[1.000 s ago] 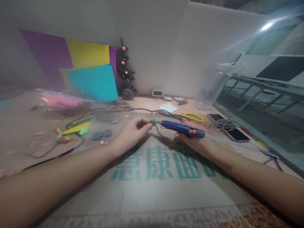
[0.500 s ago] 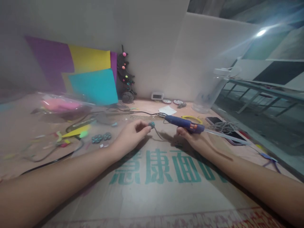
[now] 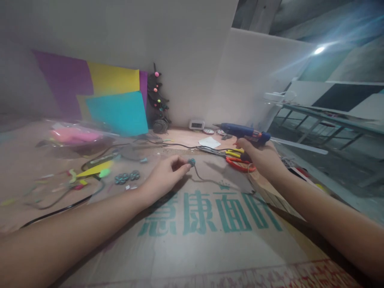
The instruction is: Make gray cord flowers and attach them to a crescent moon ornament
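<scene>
Between thumb and fingertips, my left hand (image 3: 168, 174) pinches a small teal piece (image 3: 191, 162) just left of the middle. A thin grey-brown cord (image 3: 214, 181) runs from that piece to the right across the printed board. My right hand (image 3: 260, 156) is wrapped round the handle of a blue glue gun (image 3: 243, 131), raised at the right with its nozzle pointing left. A clear glue stick (image 3: 300, 145) sticks out of the gun's back. Below the gun lie scissors with red handles (image 3: 240, 165) and a tool with yellow handles (image 3: 235, 153).
Teal flower shapes (image 3: 127, 177), a yellow piece (image 3: 96, 169) and a black cable (image 3: 57, 211) lie at the left. Behind them are a plastic bag (image 3: 76, 134) and coloured sheets (image 3: 117, 113). A dark beaded tree (image 3: 157, 100) and a small clock (image 3: 197, 125) stand at the back.
My right hand has lifted the glue gun up and to the right, away from the teal piece. The red-handled scissors now show below it. My left hand has barely moved.
</scene>
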Motion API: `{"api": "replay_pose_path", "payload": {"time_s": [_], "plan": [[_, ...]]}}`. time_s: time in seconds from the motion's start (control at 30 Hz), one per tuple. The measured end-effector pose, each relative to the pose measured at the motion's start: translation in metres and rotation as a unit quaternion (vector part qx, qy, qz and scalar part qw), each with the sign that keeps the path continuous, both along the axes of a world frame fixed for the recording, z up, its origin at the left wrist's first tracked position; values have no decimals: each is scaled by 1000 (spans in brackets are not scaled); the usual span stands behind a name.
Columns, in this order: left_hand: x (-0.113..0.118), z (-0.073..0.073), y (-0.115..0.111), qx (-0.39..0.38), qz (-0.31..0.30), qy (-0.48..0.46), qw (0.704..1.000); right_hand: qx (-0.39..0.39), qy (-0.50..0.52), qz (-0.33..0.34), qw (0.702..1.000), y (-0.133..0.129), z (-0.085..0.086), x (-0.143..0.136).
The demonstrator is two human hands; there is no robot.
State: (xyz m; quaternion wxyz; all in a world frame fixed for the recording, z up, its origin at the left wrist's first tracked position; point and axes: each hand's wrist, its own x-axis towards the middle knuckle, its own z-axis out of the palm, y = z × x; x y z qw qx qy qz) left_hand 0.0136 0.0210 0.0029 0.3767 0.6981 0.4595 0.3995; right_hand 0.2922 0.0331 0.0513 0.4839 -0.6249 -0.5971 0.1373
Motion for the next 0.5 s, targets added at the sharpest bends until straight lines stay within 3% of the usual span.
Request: {"api": "replay_pose_path", "payload": {"time_s": [0.13, 0.3, 0.5], "plan": [[-1, -5, 3, 3, -12, -3, 1000, -18, -54, 0, 998, 22, 0, 14], [-2, -7, 4, -1, -11, -4, 1000, -102, -181, -24, 978, 62, -2, 24], [-1, -4, 2, -14, -5, -6, 1000, -118, -195, -10, 974, 107, -16, 30]]}}
